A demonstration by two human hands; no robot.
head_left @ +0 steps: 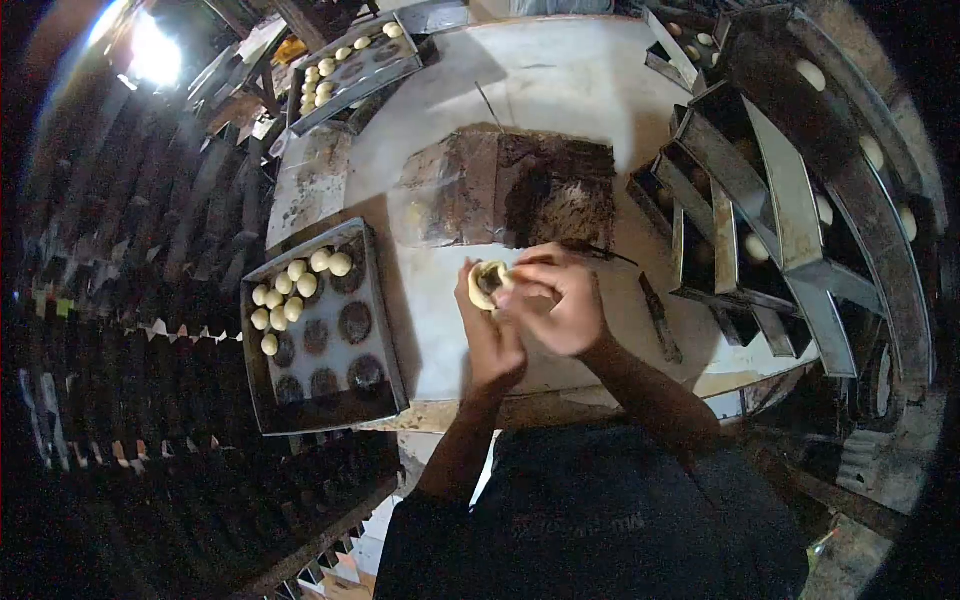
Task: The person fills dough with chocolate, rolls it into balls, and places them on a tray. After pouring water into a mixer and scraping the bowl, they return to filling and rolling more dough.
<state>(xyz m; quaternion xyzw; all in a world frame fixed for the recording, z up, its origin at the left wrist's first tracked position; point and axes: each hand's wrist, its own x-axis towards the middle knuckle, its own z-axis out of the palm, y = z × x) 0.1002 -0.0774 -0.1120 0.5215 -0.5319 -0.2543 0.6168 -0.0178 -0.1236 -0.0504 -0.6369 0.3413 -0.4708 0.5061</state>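
A piece of pale dough [481,297] is cupped open around a dark filling. My left hand [492,345] holds it from below, over the front part of the table. My right hand [562,300] is at the dough's right edge, its fingers bent in against the rim; its fingertips are slightly blurred. Just beyond both hands lies a flat, dark brown slab of filling [470,190] on the table, with a rougher, crumbly part at its right. To the left, a metal tray [388,320] holds several round dough balls [297,270] along its far and left sides.
A flat-bladed tool [660,320] lies on the table right of my right hand. Stacked metal trays [735,130] with dough balls rise along the right side. Another tray of dough balls [325,68] stands at the far left. Dark corrugated slats fill the left.
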